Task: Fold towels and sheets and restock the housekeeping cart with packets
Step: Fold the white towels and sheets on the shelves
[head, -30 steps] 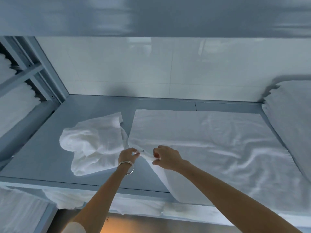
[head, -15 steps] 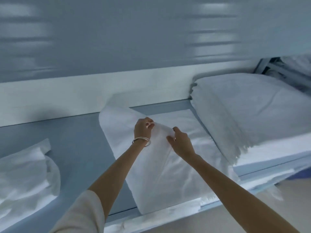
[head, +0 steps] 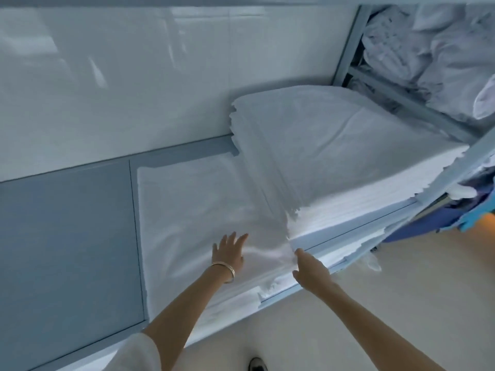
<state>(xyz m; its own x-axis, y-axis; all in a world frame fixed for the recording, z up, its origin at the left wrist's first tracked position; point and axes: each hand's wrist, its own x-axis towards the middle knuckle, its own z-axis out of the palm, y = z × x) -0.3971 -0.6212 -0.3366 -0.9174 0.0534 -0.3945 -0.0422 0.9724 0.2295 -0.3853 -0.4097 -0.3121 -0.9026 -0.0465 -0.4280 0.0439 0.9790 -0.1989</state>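
Note:
A white sheet [head: 192,204] lies folded flat on the grey-blue shelf [head: 67,236], with its near edge hanging over the shelf front. My left hand [head: 229,253], with a bangle on the wrist, presses flat on the sheet near its front right part, fingers spread. My right hand [head: 310,269] is at the sheet's right edge by the shelf front. Its thumb and fingers pinch the cloth, and a crease runs from there toward my left hand.
A tall stack of folded white linen [head: 334,145] sits right beside the sheet on the same shelf. Crumpled white laundry [head: 442,62] fills the rack at the far right, with blue cloth [head: 428,220] below it. A glossy white wall [head: 134,76] backs the shelf.
Both hands carried the sheet's left edge over to the right and laid it down, folding it. My left hand let go and now lies flat on it. The view swung right.

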